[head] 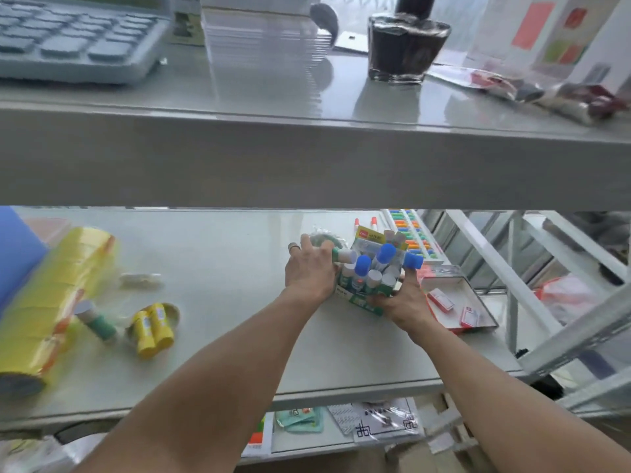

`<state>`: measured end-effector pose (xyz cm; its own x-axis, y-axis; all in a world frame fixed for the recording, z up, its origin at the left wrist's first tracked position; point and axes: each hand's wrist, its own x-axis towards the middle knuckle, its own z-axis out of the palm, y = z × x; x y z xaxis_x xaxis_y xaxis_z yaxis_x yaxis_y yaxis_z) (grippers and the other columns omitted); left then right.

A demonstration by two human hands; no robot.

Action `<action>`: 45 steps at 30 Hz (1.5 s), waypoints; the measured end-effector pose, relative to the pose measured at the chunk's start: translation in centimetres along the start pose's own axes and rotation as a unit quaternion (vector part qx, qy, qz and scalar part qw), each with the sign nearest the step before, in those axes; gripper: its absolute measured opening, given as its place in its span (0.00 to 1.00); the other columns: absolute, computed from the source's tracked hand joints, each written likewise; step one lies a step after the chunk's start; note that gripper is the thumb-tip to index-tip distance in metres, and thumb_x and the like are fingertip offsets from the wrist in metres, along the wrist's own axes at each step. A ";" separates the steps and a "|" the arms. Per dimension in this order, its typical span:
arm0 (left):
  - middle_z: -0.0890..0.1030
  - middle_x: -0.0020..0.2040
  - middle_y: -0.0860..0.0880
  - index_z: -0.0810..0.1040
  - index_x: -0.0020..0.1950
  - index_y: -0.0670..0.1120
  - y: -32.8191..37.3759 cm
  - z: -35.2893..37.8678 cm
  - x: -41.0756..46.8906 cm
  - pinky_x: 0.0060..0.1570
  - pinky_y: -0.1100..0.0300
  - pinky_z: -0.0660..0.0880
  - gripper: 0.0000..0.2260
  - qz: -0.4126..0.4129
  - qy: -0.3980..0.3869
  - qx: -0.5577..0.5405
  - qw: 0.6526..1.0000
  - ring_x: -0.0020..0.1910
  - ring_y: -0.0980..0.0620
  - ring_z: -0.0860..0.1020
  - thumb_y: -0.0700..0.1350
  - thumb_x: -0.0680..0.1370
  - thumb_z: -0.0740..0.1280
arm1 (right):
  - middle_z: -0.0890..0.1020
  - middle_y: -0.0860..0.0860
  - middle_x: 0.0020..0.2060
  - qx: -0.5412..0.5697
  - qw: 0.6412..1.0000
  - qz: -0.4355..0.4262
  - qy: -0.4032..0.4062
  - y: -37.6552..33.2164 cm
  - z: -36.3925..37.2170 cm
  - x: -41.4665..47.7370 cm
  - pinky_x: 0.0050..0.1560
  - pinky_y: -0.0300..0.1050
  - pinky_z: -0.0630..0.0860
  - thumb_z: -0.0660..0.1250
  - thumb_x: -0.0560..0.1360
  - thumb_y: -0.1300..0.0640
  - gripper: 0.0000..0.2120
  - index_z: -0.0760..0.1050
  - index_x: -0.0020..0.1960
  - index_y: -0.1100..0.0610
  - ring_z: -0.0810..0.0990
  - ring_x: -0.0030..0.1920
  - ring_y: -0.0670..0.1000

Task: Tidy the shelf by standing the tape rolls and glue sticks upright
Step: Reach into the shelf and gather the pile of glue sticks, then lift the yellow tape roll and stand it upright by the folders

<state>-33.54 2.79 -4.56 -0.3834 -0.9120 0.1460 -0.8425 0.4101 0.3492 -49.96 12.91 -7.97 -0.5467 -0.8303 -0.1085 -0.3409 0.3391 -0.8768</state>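
On the lower shelf [222, 268], right of centre, both my hands are on the green glue stick box [367, 291]. My left hand [309, 268] sits against the box's left side, fingers curled, and it grips a green-bodied glue stick [341, 255] lying sideways, white cap pointing right over the box top. A ring shows on one finger. My right hand [406, 302] clamps the box's near right corner, fingers wrapped onto the front, thumb up by a blue cap [414, 260]. Inside the box, sticks stand upright, some blue-capped [362, 265], some white-capped; a couple lean.

Well left of my hands, loose items lie flat on the shelf: a green glue stick with grey cap [95, 320], tilted on its side, and just beside it two yellow glue sticks [153, 327] resting against a clear tape roll [172, 314]. Further left, a long yellow stack of tape rolls [58, 302] lies on its side, blurred. A small clear item [141, 278] lies between stack and box, too blurred to name.

Right of the box, touching or nearly so, is a shallow tray [478, 302] with red-edged labels.
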 end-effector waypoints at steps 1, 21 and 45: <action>0.69 0.61 0.42 0.72 0.62 0.49 0.4 0.4 0.2 0.47 0.51 0.75 0.14 0.002 0.000 -0.001 1.000 0.59 0.38 0.70 0.53 0.79 0.65 | 0.79 0.46 0.56 -0.003 1.000 0.005 0.004 0.3 -0.4 0.1 0.59 0.55 0.78 0.78 0.68 0.62 0.41 0.59 0.71 0.43 0.80 0.57 0.55; 0.69 0.73 0.40 0.66 0.74 0.47 -18.7 -11.6 -5.4 0.72 0.49 0.61 0.32 -0.087 0.097 0.015 0.991 0.72 0.40 0.66 0.57 0.71 0.58 | 0.78 0.51 0.54 -0.064 0.964 -0.256 -0.040 -8.0 18.4 -9.0 0.50 0.42 0.77 0.73 0.70 0.61 0.23 0.74 0.64 0.56 0.79 0.49 0.49; 0.52 0.79 0.47 0.39 0.78 0.64 -36.7 -14.8 -11.3 0.70 0.45 0.63 0.43 -0.283 -0.103 0.006 0.953 0.74 0.39 0.63 0.68 0.73 0.63 | 0.79 0.62 0.57 -0.279 0.904 -0.257 -0.196 -18.5 36.8 -1.9 0.47 0.50 0.70 0.56 0.80 0.58 0.14 0.72 0.59 0.65 0.77 0.54 0.63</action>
<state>7.32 -2.13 -5.37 0.0694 -0.9662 -0.2483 -0.9406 -0.1463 0.3063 -14.41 -8.07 -8.77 0.0688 -0.9976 -0.0073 -0.8654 -0.0561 -0.4980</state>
